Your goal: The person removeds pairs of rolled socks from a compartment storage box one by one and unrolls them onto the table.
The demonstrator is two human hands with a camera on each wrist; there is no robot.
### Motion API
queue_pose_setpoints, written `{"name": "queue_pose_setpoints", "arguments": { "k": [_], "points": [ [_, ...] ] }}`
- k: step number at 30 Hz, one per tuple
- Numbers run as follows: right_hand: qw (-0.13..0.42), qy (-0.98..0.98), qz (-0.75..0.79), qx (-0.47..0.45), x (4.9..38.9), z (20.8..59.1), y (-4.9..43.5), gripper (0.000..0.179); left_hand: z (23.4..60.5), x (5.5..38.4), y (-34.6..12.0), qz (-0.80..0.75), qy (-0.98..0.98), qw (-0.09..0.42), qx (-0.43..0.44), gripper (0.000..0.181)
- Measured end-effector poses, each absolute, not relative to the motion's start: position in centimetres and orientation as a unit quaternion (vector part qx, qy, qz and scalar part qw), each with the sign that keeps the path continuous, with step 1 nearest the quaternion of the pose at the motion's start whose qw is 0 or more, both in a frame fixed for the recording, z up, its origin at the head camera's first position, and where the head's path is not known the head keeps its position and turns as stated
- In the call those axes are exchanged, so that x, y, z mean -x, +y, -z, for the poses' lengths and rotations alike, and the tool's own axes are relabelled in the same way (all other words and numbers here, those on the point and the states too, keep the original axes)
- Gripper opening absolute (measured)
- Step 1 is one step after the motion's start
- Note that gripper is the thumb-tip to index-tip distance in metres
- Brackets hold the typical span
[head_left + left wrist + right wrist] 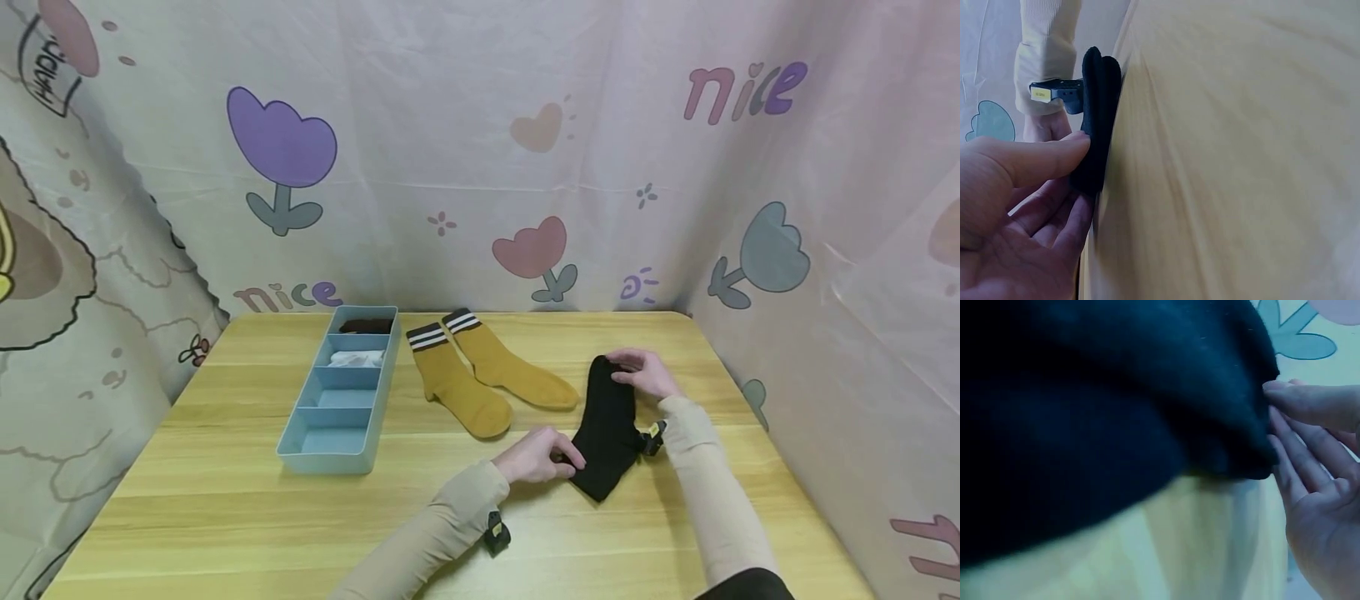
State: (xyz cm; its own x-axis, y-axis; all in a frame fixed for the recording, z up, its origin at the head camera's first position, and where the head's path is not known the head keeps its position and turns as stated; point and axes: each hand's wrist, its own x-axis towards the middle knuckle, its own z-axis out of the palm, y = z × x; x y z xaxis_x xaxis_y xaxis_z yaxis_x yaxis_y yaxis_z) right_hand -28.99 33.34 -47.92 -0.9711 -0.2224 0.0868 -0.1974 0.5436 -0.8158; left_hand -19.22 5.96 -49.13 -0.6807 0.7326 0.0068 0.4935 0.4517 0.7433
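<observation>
A black sock [609, 429] lies at the right of the table, its toe and heel outline facing me and its length pointing away. In the left wrist view the black sock [1099, 119] shows as two thick layers, one against the other. My left hand [534, 457] pinches its near left edge, thumb on one face and fingers on the other. At the far end, my right hand [645, 372] holds the edge between thumb and fingertips; the right wrist view shows that right hand [1319, 444] at the border of the dark fabric.
Two yellow socks [468, 400] with striped cuffs lie flat left of the black one. Further left stands a blue divided box [330, 462], with a dark brown item [366, 326] and a white item [357, 358] in its far compartments. A printed curtain [420, 150] surrounds the table.
</observation>
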Motion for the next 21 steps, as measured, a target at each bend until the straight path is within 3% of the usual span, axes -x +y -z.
{"name": "queue_pose_setpoints", "arguments": {
  "k": [13,21],
  "points": [
    [0.033,0.895,0.416,0.159,29.11,48.56,33.02,0.049,48.93,19.16,5.67,-0.376,0.838,0.160,-0.363,0.014],
    [0.027,0.902,0.404,0.153,28.60,48.69,33.89,0.049,48.68,18.69,6.01,-0.338,0.853,0.118,-0.379,0.015]
  ]
}}
